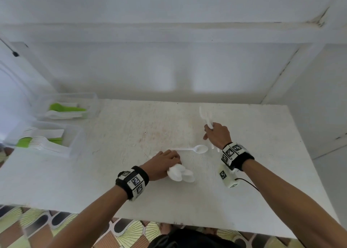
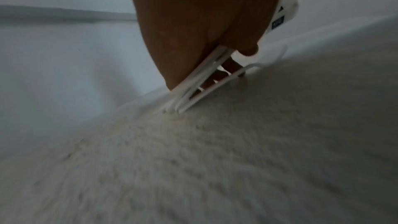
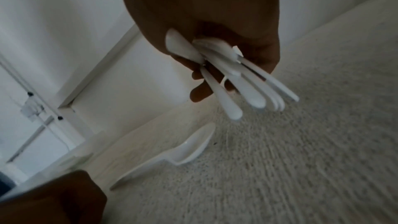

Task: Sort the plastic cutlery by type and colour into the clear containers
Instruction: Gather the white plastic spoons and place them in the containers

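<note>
My left hand (image 1: 168,158) grips a bundle of white spoons (image 1: 181,173) low over the white table (image 1: 131,172), their bowls pointing toward me. In the left wrist view the spoon handles (image 2: 193,89) touch the tabletop. One loose white spoon (image 1: 195,149) lies between my hands, its handle end reaching my left fingertips. My right hand (image 1: 213,133) holds several white cutlery pieces (image 1: 205,116) upright above the table. Their handles (image 3: 247,88) fan out below the fist, and I cannot tell their type. The loose spoon (image 3: 189,146) lies under them.
Two clear containers stand at the table's left edge. The far container (image 1: 93,99) holds green and white pieces. The near container (image 1: 78,135) holds stacked white spoons beside green ones. A wall runs behind the table; patterned floor (image 1: 37,225) shows in front.
</note>
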Tool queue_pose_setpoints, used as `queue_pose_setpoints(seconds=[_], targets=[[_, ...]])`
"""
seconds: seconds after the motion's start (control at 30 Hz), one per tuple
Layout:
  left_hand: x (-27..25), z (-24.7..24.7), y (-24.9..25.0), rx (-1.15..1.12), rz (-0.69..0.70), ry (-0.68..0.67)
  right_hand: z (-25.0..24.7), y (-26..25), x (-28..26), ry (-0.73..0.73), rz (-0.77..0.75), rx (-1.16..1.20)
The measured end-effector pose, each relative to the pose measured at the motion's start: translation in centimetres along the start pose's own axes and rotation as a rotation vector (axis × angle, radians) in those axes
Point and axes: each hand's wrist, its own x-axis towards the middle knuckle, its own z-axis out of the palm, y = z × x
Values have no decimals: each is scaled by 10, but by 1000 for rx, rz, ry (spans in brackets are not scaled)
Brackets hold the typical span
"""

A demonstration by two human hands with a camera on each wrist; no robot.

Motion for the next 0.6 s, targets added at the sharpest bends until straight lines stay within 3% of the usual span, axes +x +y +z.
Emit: queue_pose_setpoints(seconds=[0.13, 0.27, 0.4, 0.5, 0.6], targets=[[-15, 13, -1, -6, 21, 84, 3, 8, 2, -79, 105, 317], [-15, 18, 4, 71, 8, 96, 10, 18, 3, -93, 132, 379], [4, -2, 16, -22, -255, 132, 14, 28, 1, -116, 139, 526], [30, -18, 26, -72, -467, 246, 16, 32, -3, -164, 153, 635], [58, -24, 30, -120, -587, 310, 15, 35, -5, -51, 234, 643]])
